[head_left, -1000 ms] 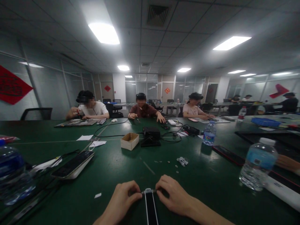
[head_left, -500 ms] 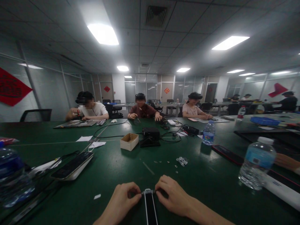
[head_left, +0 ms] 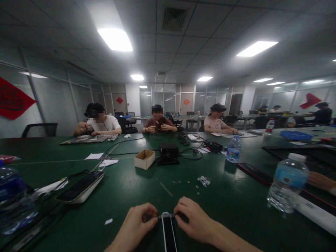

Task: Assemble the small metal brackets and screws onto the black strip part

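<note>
A narrow device (head_left: 169, 233) with a black face and pale edges lies at the bottom centre, its top end between my hands. At that end sits a small metal clasp-like piece (head_left: 165, 214). My left hand (head_left: 138, 224) pinches something tiny at the piece's left side; fingertips cover most of it. On the right side my right hand (head_left: 193, 218) is pinched in the same way, and what it grips is too small to name. Beyond my hands lie a small clear bag of parts (head_left: 204, 181) and several little rings (head_left: 197, 187) on the green table (head_left: 147, 185).
An open cardboard box (head_left: 144, 160) stands near a black device (head_left: 168, 154). To the left are a phone (head_left: 81, 187) and a large bottle (head_left: 14, 199); to the right, another bottle (head_left: 288, 182). People sit across the table, and another person's hand (head_left: 321, 182) shows at right.
The person across the middle has brought both hands together near the chest. My own hands and the narrow device have hardly moved.
</note>
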{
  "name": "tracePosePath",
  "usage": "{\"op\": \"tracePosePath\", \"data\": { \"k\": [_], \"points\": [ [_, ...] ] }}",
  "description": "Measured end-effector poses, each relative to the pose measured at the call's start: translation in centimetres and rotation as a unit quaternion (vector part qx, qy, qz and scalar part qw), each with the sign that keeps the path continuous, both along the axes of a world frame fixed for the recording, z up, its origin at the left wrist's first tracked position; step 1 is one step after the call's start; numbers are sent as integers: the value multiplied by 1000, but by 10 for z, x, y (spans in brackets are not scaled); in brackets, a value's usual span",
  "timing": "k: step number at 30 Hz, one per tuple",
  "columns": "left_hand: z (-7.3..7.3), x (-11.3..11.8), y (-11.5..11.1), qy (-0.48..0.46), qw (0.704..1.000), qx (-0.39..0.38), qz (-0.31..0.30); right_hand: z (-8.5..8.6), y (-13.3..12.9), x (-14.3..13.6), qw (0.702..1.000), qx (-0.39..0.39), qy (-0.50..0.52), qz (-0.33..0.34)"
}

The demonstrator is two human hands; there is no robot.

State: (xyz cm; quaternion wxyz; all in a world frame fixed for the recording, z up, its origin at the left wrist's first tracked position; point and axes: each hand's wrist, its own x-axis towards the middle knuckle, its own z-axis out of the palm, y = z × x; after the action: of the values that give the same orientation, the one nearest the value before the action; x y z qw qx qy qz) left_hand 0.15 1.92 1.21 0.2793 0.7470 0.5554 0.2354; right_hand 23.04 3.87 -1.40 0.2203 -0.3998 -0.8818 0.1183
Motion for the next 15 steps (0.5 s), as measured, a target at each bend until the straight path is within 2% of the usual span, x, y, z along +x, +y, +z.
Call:
{"op": "tracePosePath", "data": {
  "k": [4,15],
  "points": [
    [1,3,-1,4,1000,4,20,-3,0,0,1000,2,6,1],
    [1,3,-2,32,999,13,13,-4,1,0,1000,10,4,1]
  ]
}}
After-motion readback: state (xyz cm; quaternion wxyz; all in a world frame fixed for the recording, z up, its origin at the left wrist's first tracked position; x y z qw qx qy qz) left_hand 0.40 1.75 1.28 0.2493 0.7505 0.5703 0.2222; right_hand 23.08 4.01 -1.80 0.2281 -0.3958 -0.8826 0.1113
